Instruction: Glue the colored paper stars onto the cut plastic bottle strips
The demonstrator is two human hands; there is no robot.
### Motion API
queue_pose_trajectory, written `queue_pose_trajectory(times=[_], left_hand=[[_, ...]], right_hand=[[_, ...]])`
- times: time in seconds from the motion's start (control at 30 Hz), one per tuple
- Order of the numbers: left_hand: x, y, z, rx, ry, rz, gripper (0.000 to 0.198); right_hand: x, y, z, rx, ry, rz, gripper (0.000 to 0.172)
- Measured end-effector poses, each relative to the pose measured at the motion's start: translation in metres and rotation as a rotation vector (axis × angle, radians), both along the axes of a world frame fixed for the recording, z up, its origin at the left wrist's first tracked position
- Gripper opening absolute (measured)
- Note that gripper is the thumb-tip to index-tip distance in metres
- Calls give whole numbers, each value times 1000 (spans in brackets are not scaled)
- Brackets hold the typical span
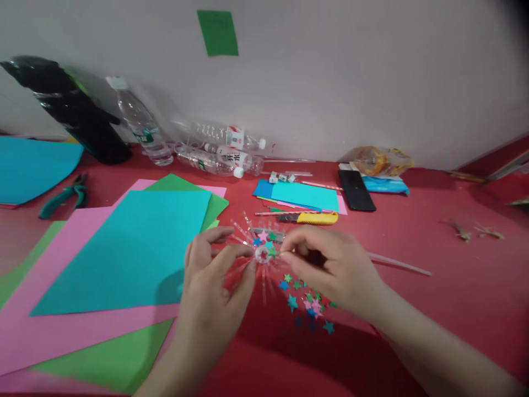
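Note:
A clear plastic piece [262,255], a round ring with thin strips fanning out all round, is between my hands over the red table. My left hand [219,275] steadies it by the left edge of the ring, thumb and index finger pinched there. My right hand [330,264] is closed, with thumb and index finger on a small green star [271,252] at the ring's right side. Pink, blue and green stars, among them a pink star [263,235], lie against the upper strips. Loose paper stars [292,302] are scattered below my right hand.
Coloured paper sheets [124,248] cover the left side, with pliers [66,197] behind. A yellow utility knife [317,218], small blue sheets [306,196] and a phone [357,190] lie beyond my hands. Plastic bottles [142,124] and a black bottle [82,110] line the wall.

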State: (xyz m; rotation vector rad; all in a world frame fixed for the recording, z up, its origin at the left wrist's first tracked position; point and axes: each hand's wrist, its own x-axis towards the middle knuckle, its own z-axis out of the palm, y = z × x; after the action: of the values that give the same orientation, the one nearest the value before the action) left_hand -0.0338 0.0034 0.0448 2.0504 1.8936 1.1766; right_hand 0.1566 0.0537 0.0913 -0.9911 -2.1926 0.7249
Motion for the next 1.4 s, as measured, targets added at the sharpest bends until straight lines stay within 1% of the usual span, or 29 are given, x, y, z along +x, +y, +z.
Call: queue_pose_trajectory(times=[0.07, 0.13, 0.23, 0.3, 0.4, 0.5, 0.6, 0.67, 0.73, 0.8, 0.97, 1.1, 1.27, 1.4], left_hand=[[2, 2, -6, -21, 25, -11, 17], [4, 3, -10, -25, 36, -36, 23], [4, 4, -13, -5, 45, -63, 30], [4, 5, -13, 6, 60, -74, 33], [2, 5, -12, 14, 75, -79, 31], [1, 5, -13, 10, 43, -95, 30], [1, 6, -14, -6, 7, -108, 30], [2, 7, -14, -4, 5, -110, 29], [2, 7, -13, 14, 19, -111, 29], [3, 6, -13, 36, 26, -113, 29], [3, 4, -10, 24, -45, -145, 32], [1, 2, -8, 30, -46, -140, 28], [0, 5, -11, 7, -3, -132, 25], [1, 7, -14, -32, -65, -156, 26]], right_hand=[[-4, 3, 1, -64, 22, 0, 8], [-6, 4, -2, -90, 29, -3, 8], [-8, 4, -7, -102, 35, 2, 8], [-9, 3, -10, -107, 29, 30, 9], [-10, 3, -14, -75, 10, 66, 8], [-12, 3, -16, 31, -3, 95, 12], [-14, 4, -18, 160, 22, 161, 15], [-15, 5, -20, 199, 38, 197, 16], [-14, 4, -22, 184, 30, 203, 15], [-12, 3, -23, 164, 22, 178, 12], [-7, -1, -25, 181, 19, 156, 10], [-5, 0, -25, 176, 3, 165, 11], [-5, 0, -26, 129, -2, 168, 10], [-5, 0, -27, 120, -3, 156, 10]])
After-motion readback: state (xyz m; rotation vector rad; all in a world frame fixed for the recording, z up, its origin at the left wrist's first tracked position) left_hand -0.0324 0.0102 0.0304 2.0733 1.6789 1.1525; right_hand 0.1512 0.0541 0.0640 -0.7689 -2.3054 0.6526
